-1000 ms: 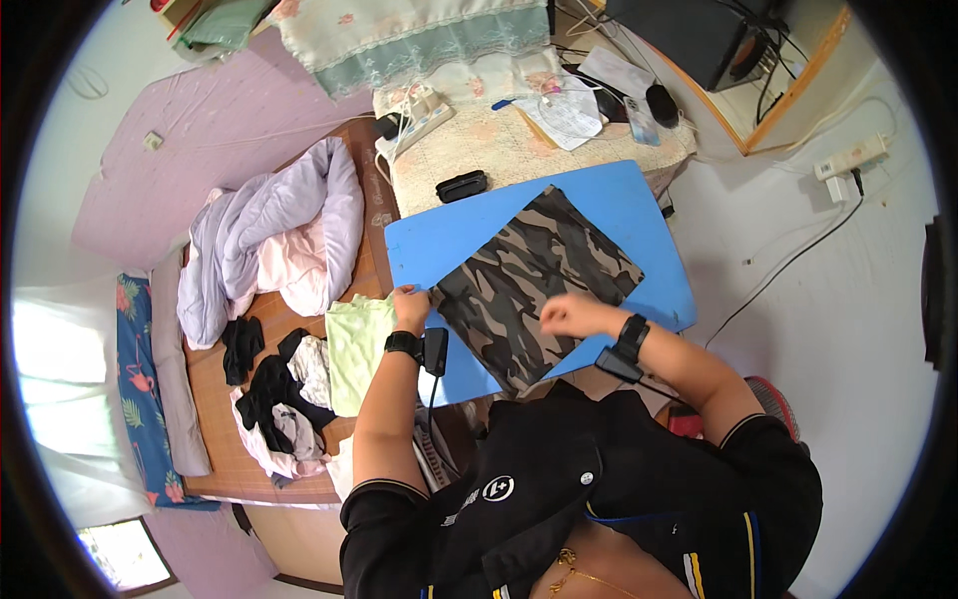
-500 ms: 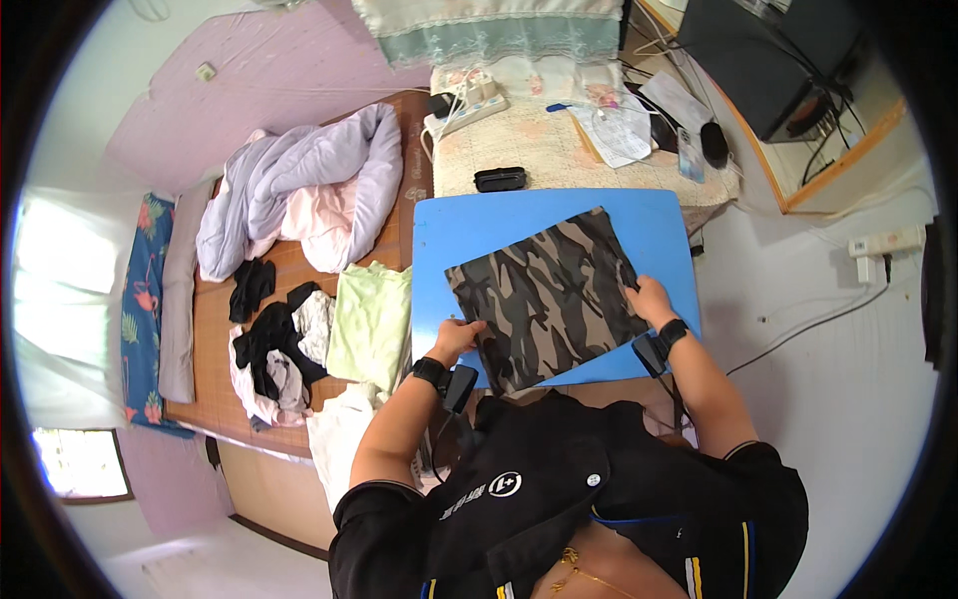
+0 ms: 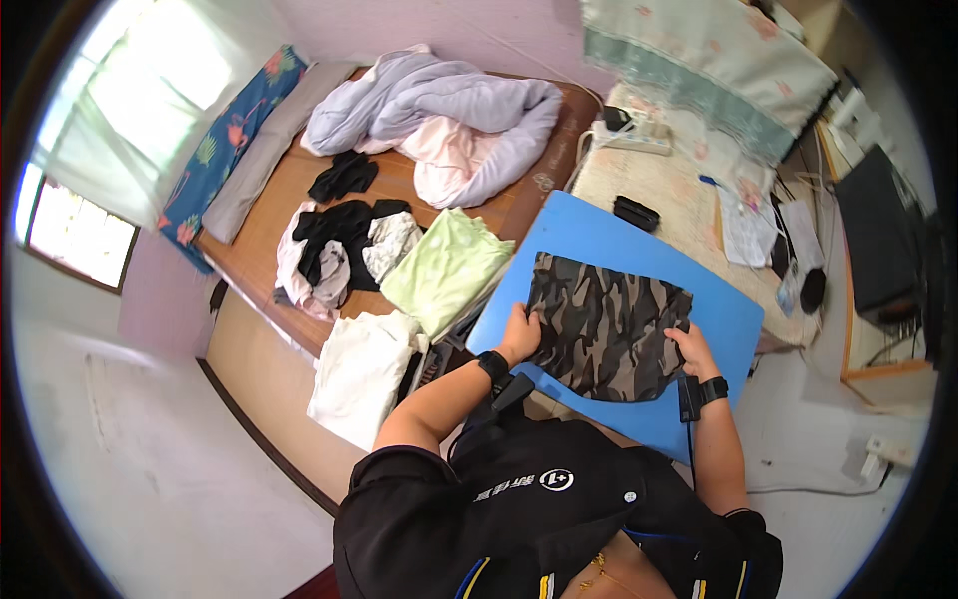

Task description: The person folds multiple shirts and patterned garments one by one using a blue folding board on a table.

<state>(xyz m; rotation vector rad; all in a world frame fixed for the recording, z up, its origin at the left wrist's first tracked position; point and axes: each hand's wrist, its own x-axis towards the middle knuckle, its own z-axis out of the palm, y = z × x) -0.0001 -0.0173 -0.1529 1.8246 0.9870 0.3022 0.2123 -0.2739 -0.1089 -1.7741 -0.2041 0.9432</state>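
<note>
A folded camouflage garment (image 3: 607, 327) in brown, black and grey is held just above or on the blue tabletop (image 3: 569, 240); whether it touches the surface I cannot tell. My left hand (image 3: 520, 334) grips its left edge, thumb on top. At the opposite edge my right hand (image 3: 694, 349) pinches the cloth, thumb on top as well. The fingers beneath the cloth are hidden on both sides. Each wrist wears a black strap with a small dark device.
Left of the table, a folded light green garment (image 3: 447, 270), white folded cloth (image 3: 364, 374) and a heap of dark clothes (image 3: 339, 240) lie by the bed. Behind them is a lavender quilt (image 3: 409, 105). A black case (image 3: 636, 214) rests beyond the blue top.
My view has swung left, so the room appears shifted and turned. The camouflage garment has turned relative to the table, with both hands still gripping its sides.
</note>
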